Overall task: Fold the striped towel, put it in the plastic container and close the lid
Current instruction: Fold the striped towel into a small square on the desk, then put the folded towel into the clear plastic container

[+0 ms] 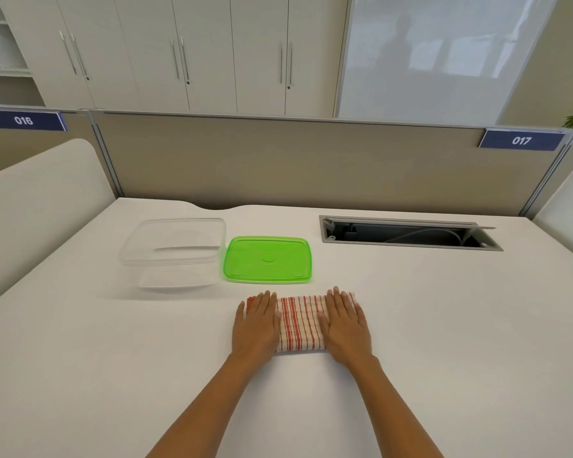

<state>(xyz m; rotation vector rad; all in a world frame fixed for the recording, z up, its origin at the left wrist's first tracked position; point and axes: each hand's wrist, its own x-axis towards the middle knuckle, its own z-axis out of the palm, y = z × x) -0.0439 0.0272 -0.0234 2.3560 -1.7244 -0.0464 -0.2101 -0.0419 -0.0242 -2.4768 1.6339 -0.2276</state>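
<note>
A white desk (411,325) runs up to a beige partition, with pale cupboards behind it and an open cable hatch (407,233) set into the far right of the top. Near the front edge lies one striped towel (300,323), already folded into a compact block whose long axis runs left to right. Both hands rest flat on it, fingers straight and gripping nothing: the left hand (256,322) covers its left end, the right hand (344,325) its right end. One clear container (174,249) stands open, farther back and to the left of the towel; one green lid (268,258) lies flat just beside it on its right, directly beyond the towel. The container sits diagonally forward-left of the hands, so the left hand is the nearer one, and the towel would have to travel that way, past the lid's left edge. Folding looks about finished; loading and closing remain.
</note>
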